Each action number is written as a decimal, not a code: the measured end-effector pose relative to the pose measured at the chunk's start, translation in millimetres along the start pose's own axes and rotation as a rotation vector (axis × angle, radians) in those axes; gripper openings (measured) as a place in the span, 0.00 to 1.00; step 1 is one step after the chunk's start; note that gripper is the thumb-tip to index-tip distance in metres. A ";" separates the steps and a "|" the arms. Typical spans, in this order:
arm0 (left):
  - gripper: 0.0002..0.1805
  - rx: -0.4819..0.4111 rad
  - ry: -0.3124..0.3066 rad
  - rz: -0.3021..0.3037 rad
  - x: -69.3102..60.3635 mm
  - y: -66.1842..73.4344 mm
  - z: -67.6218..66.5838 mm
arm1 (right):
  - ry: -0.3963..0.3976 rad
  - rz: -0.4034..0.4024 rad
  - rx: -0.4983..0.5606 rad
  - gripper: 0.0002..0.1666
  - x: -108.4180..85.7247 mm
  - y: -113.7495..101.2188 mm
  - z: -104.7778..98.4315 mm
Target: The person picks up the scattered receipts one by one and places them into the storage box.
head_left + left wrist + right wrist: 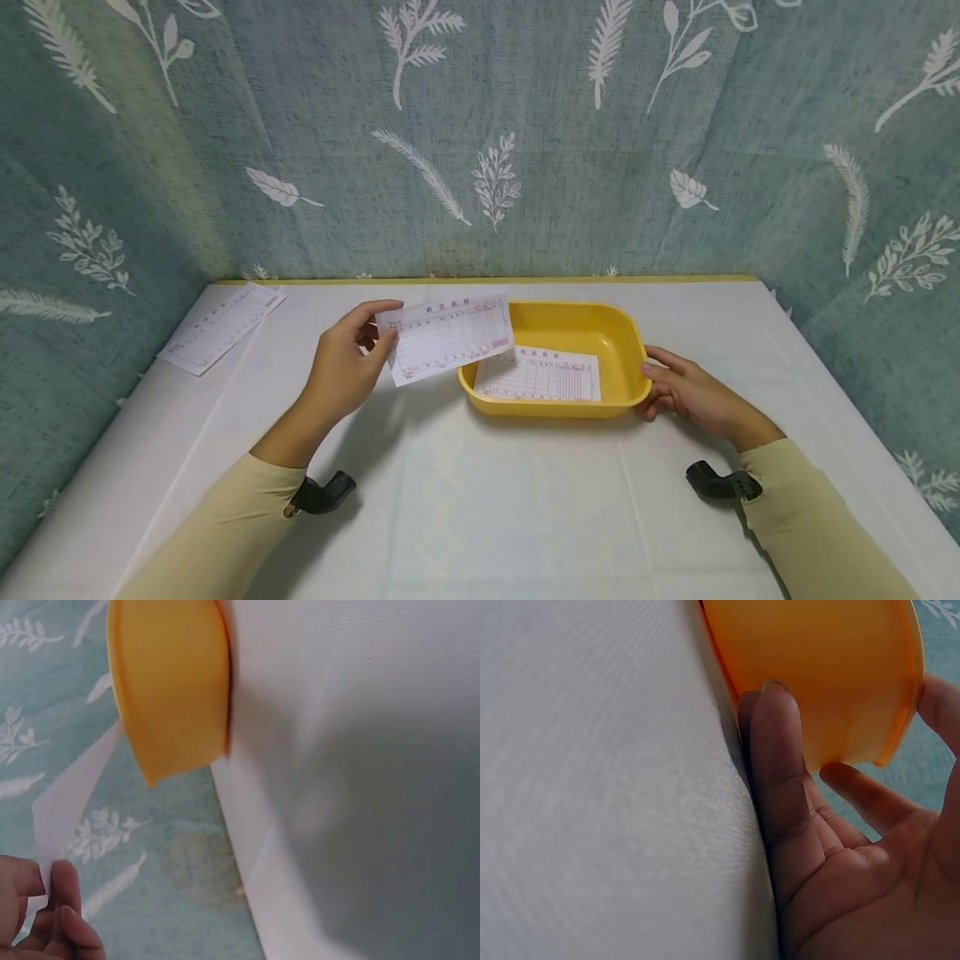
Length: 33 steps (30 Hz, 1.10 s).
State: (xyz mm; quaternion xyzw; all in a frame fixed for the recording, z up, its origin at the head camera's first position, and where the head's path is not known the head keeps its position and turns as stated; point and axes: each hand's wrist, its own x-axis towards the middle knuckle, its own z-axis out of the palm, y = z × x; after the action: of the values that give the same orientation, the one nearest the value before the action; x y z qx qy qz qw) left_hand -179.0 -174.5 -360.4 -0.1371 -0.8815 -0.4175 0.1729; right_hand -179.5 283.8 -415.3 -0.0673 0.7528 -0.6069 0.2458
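My left hand point(341, 362) pinches a white printed receipt slip point(450, 337) by its left end, thumb in front. The slip is held up at a slant, and its right end overlaps the left side of a yellow plastic basin point(622, 358). Inside the basin lies another receipt slip point(551, 379), partly hidden by the held one. At the basin's right end, my right hand point(697, 396) grips the wall, with the thumb at the rim. The right wrist view shows fingers point(776, 742) against the outside of that wall.
More printed slips point(222, 327) lie at an angle at the table's back left; how many cannot be told. The white-covered table point(510, 500) ends at a yellow back edge, with leaf-patterned green cloth point(450, 167) standing behind it and at both sides.
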 end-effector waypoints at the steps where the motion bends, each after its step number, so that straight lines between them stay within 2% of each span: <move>1: 0.21 0.003 -0.005 0.001 0.7 1.1 1.4 | -0.002 -0.001 0.001 0.42 -0.5 -0.1 0.2; 7: 0.20 0.015 -0.025 0.017 6.6 10.1 9.1 | 0.002 -0.026 -0.001 0.41 -0.7 -1.7 0.0; 14: 0.20 0.038 -0.064 0.018 8.3 15.7 17.6 | -0.010 -0.013 -0.001 0.41 -1.3 -2.8 1.3; 20: 0.20 0.017 -0.077 0.037 10.6 18.4 24.2 | -0.009 -0.024 -0.003 0.41 0.7 -3.4 0.9; 33: 0.19 -0.024 -0.115 0.004 9.6 25.4 46.4 | 0.002 0.000 -0.003 0.42 -1.2 0.5 1.4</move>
State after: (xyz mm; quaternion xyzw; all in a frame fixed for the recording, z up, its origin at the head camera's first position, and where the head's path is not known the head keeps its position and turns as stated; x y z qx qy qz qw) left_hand -186.7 -121.6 -366.3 -0.1648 -0.8847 -0.4189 0.1212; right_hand -177.7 283.2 -415.6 -0.0669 0.7539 -0.6059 0.2449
